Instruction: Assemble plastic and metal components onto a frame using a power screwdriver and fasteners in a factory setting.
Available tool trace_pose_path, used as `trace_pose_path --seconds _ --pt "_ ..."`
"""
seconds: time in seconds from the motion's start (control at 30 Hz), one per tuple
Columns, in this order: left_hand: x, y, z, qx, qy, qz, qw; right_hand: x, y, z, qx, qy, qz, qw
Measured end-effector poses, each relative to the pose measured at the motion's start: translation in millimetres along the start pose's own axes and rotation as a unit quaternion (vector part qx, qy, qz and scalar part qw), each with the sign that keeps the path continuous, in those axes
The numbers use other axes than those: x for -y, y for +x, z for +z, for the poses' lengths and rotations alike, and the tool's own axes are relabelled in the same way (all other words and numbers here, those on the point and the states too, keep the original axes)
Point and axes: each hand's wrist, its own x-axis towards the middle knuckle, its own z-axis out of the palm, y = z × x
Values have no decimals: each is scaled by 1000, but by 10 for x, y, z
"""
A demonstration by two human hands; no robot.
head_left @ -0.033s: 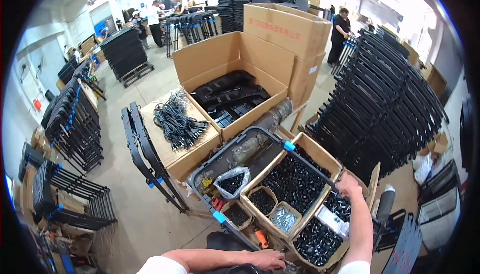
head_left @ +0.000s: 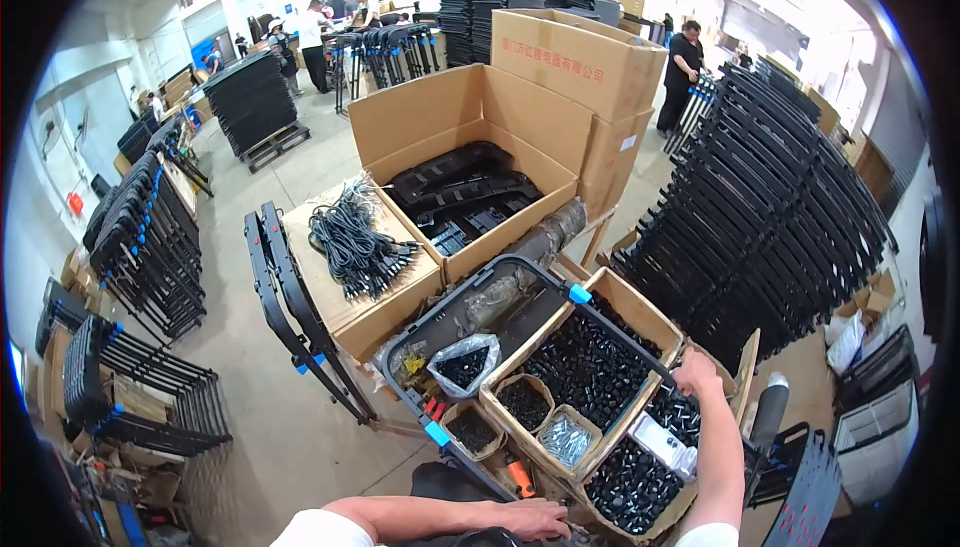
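Note:
A black tubular frame with blue clips lies slanted across the parts boxes in front of me. At its right side, my right hand is closed around the dark bar, above the boxes' right edge. Low in the middle, my left hand has its fingers curled downward near the frame's near end; what lies under them is hidden. Just beyond that hand is an orange-handled tool. Between my hands stand a box of black plastic parts, a small box of silver screws and a box of black fittings.
A large open carton with black moulded parts stands ahead, beside a bundle of black cables. Black frames are stacked high at the right. More folded frames line the left. A person stands at the back right.
My left hand has shifted slightly, its fingers a little farther right. My right hand keeps its place on the frame.

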Motion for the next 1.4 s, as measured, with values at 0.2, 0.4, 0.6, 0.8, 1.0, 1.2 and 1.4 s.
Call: trace_pose_path --seconds 0.2,0.4,0.6,0.8,1.0,1.2,1.4 --pt "-96 51 -211 122 -110 -118 979 155 33 74 -142 -85 0 986" --pt "118 121 54 107 -111 -43 987 -54 296 171 -51 -48 19 997" --pt "238 136 214 88 -113 -15 990 146 134 176 -82 -159 -10 984" --pt "300 174 47 108 -134 -65 983 -34 182 119 -79 -183 -6 980" --pt "147 66 -46 181 -255 -91 945 -98 175 201 -124 -145 -29 981" --pt "144 76 77 147 -223 -85 960 95 -40 217 -126 -150 -2 981" --pt "94 70 44 124 -154 -96 976 118 -54 92 -92 -157 -10 983"
